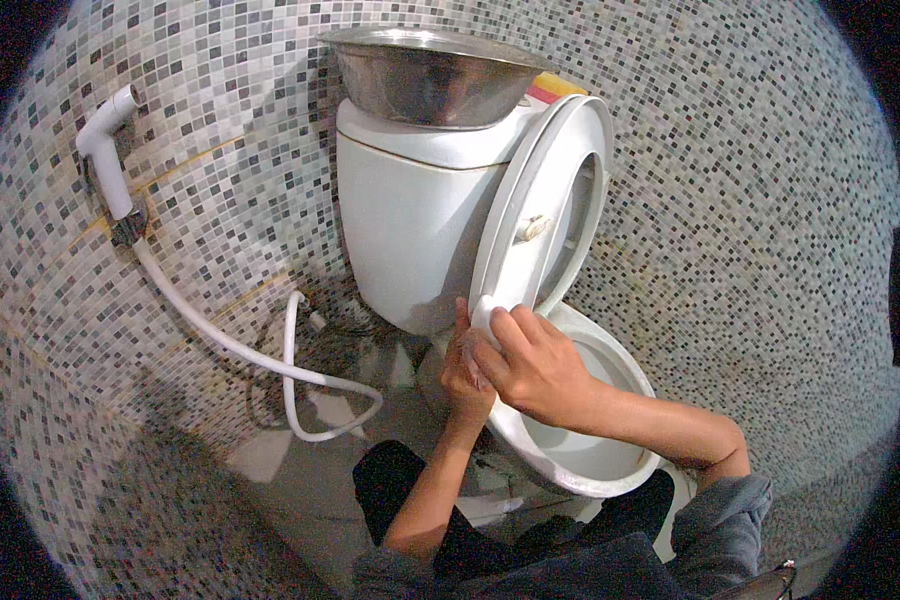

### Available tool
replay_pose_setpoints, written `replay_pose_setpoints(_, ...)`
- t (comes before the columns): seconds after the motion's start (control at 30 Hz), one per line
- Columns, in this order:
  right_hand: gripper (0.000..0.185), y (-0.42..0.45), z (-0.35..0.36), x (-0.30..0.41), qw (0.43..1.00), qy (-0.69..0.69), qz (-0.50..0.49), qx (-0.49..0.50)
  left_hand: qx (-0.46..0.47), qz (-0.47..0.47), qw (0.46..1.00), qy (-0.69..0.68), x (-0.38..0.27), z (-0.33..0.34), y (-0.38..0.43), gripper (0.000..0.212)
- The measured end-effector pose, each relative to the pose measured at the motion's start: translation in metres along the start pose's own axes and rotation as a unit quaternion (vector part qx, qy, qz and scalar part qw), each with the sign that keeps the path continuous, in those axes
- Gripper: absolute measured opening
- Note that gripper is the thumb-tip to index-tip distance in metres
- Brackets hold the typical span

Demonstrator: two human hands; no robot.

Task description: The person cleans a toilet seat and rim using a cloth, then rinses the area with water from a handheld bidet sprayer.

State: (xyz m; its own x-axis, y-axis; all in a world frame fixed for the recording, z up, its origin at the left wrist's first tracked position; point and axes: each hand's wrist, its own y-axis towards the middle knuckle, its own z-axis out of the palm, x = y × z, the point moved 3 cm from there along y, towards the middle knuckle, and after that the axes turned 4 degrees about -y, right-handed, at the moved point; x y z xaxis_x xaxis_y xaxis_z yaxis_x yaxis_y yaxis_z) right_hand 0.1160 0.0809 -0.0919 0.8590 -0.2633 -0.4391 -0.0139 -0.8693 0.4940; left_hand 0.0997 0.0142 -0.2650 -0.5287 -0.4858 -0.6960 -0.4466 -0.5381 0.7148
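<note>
My right hand pinches a rounded white plastic part at the near lower end of a toilet seat and lid. My left hand is just left of it, close against the same part, one finger pointing up. My right fingers partly cover its grip. The white toilet seat and its lid stand tilted on edge beside the cistern. A white fitting sticks out from the seat's straight bar. Beneath my right forearm is the toilet bowl, uncovered.
A steel basin sits on the cistern, with a yellow and red item behind it. At left a white bidet sprayer hangs on the mosaic-tiled wall. Its looped hose reaches toward the floor. Tiled wall rises close on the right.
</note>
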Motion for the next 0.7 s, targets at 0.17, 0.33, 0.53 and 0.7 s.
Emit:
replay_pose_setpoints(0.17, 0.033, 0.022, -0.019, -0.031, 0.994, -0.028, 0.078, -0.065, 0.003, 0.033, 0.999, 0.043, -0.007, -0.003, 0.007, 0.041)
replay_pose_setpoints(0.33, 0.040, -0.003, 0.000, -0.006, 0.999, -0.003, 0.031, -0.028, -0.020, 0.009, 1.000, -0.005, -0.006, -0.002, 0.007, 0.036)
replay_pose_setpoints(0.53, 0.023, 0.040, -0.035, -0.053, 0.984, -0.089, 0.108, -0.106, -0.026, 0.037, 0.999, -0.015, -0.015, -0.006, 0.016, 0.034)
replay_pose_setpoints(0.7, 0.019, 0.027, -0.026, -0.029, 0.994, -0.072, 0.066, -0.041, -0.019, 0.020, 0.999, -0.035, -0.005, -0.001, 0.010, 0.032)
